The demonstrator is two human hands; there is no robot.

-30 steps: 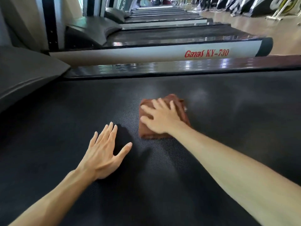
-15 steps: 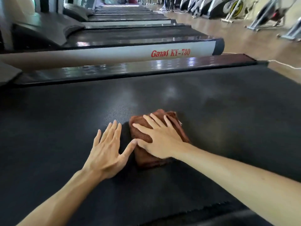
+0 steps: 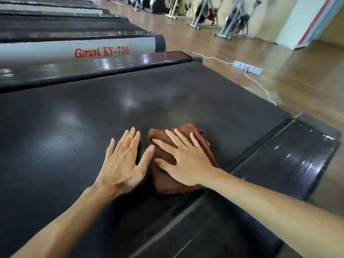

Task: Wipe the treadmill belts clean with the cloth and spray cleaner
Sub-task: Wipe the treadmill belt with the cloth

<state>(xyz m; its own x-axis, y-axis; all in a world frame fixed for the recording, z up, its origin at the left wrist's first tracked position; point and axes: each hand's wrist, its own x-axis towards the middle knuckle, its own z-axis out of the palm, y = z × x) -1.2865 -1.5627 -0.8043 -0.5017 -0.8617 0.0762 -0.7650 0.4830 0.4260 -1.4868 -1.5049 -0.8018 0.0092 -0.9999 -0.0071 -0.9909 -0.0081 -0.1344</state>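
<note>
A folded brown cloth [image 3: 163, 180] lies on the black treadmill belt [image 3: 111, 112], close to the belt's near rear end. My right hand [image 3: 183, 161] presses flat on the cloth with its fingers spread and straight. My left hand [image 3: 123, 161] lies flat on the belt just left of the cloth, its thumb tip touching the cloth's left edge. No spray cleaner is in view.
The treadmill's rear end cover [image 3: 290, 155] is at the right, the glossy side rail [image 3: 93, 66] beyond the belt. A second treadmill marked Ganas KY-730 [image 3: 101, 51] stands behind. A power strip [image 3: 246, 67] and its cord lie on the wooden floor; exercise bikes [image 3: 204, 13] at the back.
The cloth under my right hand has slid along the belt toward its rear end. My left hand has followed and now touches the cloth. The view has turned right.
</note>
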